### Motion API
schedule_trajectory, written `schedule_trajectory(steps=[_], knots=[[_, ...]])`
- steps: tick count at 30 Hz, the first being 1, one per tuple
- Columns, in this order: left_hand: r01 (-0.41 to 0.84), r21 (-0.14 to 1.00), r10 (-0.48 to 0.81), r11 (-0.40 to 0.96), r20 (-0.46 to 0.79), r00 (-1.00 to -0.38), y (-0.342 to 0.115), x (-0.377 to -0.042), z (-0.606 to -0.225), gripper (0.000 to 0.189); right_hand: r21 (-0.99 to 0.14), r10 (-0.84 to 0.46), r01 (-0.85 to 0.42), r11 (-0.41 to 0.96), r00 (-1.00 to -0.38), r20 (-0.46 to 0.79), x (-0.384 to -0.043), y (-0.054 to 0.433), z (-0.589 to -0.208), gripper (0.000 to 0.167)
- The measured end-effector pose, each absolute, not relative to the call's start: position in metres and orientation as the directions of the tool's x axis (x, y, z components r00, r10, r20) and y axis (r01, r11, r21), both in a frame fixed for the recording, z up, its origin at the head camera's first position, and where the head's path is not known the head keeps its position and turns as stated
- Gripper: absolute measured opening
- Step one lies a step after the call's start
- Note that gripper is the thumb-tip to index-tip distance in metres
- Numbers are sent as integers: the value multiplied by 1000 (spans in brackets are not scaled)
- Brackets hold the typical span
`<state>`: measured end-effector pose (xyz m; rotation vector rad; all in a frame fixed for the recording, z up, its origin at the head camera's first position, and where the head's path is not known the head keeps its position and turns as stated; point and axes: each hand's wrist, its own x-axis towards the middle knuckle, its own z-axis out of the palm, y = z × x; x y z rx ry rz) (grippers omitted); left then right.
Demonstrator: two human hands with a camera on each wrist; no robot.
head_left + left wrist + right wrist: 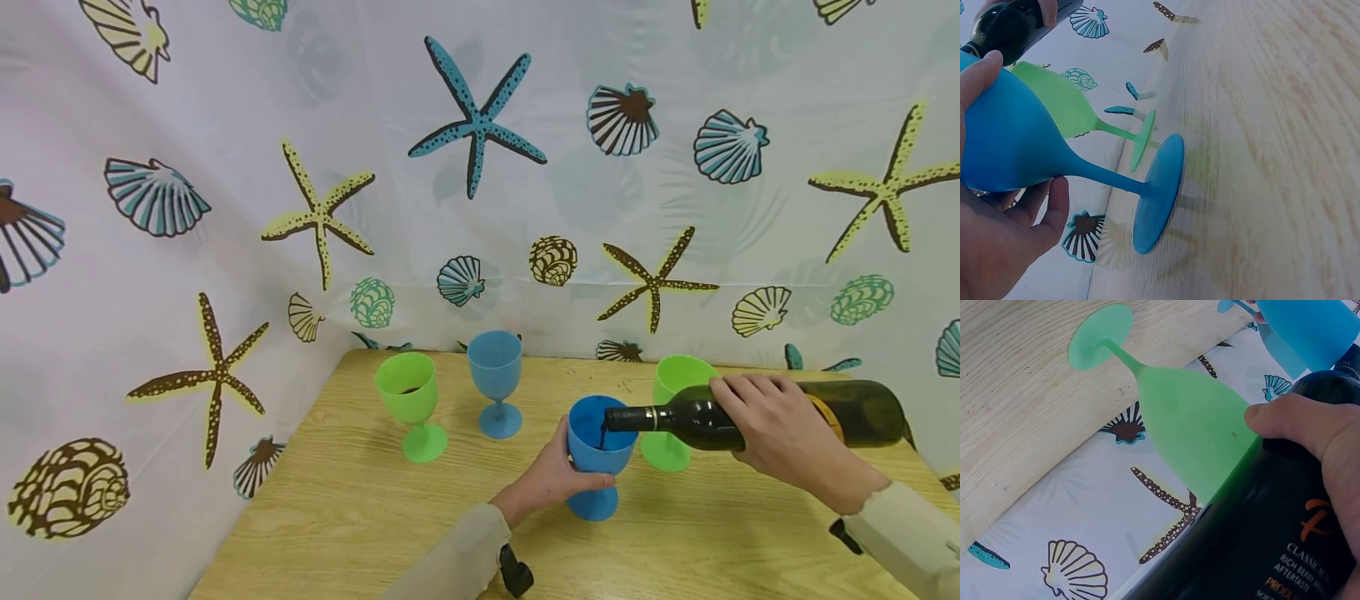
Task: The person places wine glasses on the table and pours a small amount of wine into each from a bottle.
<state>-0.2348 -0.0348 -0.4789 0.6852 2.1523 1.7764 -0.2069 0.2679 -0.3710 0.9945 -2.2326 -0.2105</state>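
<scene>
Round the dark blue goblet (607, 458), head view: we see the left hand (555, 475) curled about its bowl, the right hand (780, 425) gripping the wine bottle (697, 421), neck over the goblet's rim, dark liquid (602, 435) running in. Left of it on the desk (337, 517), we note a green goblet (408, 402) and, nearer it, a light blue goblet (497, 373); right, a second green goblet (675, 379), partly behind the bottle. Left wrist: foot (1159, 209) shows; we can't tell if it touches the desk. Right wrist: we see the thumb (1291, 422) clamping the bottle.

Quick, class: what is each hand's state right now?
Left hand: holding the nearer blue goblet by its bowl.
Right hand: holding the tipped dark bottle.
</scene>
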Motion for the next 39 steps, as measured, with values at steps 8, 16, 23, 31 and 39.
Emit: schedule_trajectory(steps=[8,16,23,31,39], knots=[[187,973,518,134,92,-850,-35,-235,-479,91,398,-709,-598,695,-477,520,-208,269,-370,99],[199,972,522,125,106,-846,-35,-235,-477,90,400,-707,-593,698,-485,514,-207,269,-369,99],[194,973,519,127,102,-849,-35,-235,-478,89,410,-709,-587,698,-492,504,-207,269,-368,100],[196,972,520,128,102,-848,-35,-235,-479,91,413,-711,-585,698,-498,497,-206,268,-367,101],[203,973,527,113,115,-842,-35,-236,-480,90,413,-712,-585,698,-501,492,-206,269,-367,100]])
